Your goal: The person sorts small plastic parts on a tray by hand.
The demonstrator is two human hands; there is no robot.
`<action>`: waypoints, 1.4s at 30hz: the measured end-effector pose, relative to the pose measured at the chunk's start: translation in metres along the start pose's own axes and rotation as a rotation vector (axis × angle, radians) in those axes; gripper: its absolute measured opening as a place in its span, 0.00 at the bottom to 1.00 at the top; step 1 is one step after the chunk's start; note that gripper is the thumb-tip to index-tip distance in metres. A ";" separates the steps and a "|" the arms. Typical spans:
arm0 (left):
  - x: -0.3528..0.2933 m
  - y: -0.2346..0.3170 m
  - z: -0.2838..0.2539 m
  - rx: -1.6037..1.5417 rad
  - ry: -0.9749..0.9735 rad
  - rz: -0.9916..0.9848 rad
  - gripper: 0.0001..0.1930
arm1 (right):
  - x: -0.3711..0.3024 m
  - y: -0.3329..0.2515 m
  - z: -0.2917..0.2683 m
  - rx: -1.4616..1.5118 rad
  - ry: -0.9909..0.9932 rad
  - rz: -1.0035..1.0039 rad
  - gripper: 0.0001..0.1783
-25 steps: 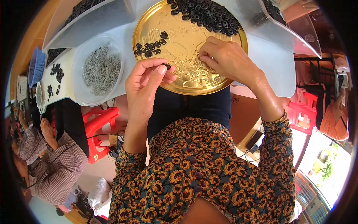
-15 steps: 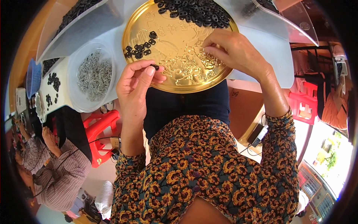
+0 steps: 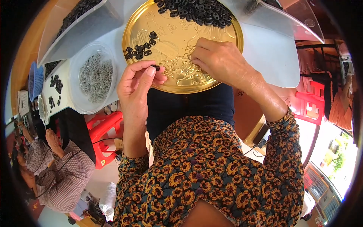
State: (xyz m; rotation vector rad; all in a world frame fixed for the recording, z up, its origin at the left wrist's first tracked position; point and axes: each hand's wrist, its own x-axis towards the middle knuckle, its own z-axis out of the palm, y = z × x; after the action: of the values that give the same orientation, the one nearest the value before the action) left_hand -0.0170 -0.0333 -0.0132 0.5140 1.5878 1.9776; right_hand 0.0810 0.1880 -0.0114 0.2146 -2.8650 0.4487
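Between the thumb and fingers of my left hand [image 3: 134, 85] is a small black plastic piece [image 3: 155, 67], held over the near left rim of a round gold tray [image 3: 170, 36]. My right hand [image 3: 223, 62] is low over the right half of the tray, fingers bent together and pointing left; whatever the fingertips hold is hidden. Small shiny metal pieces seem to lie below the fingers, hard to tell from the embossed pattern. A heap of black pieces with holes [image 3: 202, 12] covers the tray's far side. A smaller group of black pieces [image 3: 140, 51] sits at its left.
Left of the tray stands a clear round tub [image 3: 96, 77] of small silver metal parts. Clear plastic bins [image 3: 81, 32] flank the tray. Beyond the tub are loose black pieces [image 3: 56, 84] and a blue basket [image 3: 35, 81]. Red stools [image 3: 102, 140] stand either side; another person [image 3: 64, 178] sits at left.
My right hand has moved left across the tray, toward my left hand. The left hand keeps its pinch on the black piece, nearly still.
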 end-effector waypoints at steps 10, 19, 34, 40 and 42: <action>0.000 0.002 0.005 -0.029 -0.016 0.017 0.09 | 0.008 0.002 0.000 -0.010 0.027 -0.028 0.06; 0.002 0.002 0.022 -0.076 -0.069 -0.042 0.09 | 0.010 -0.007 -0.016 0.737 0.075 0.381 0.05; 0.007 0.001 0.035 -0.119 -0.166 -0.072 0.14 | 0.017 -0.020 -0.024 1.121 0.039 0.469 0.11; 0.011 -0.002 0.034 -0.197 -0.161 -0.075 0.12 | 0.016 -0.027 -0.019 1.208 0.076 0.570 0.13; 0.012 -0.003 0.034 -0.225 -0.175 -0.069 0.11 | 0.015 -0.030 -0.011 1.219 0.134 0.577 0.13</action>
State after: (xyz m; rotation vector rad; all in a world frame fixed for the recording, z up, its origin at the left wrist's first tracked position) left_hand -0.0051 0.0007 -0.0088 0.5190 1.2428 1.9700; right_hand 0.0737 0.1618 0.0112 -0.4449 -2.0719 2.1284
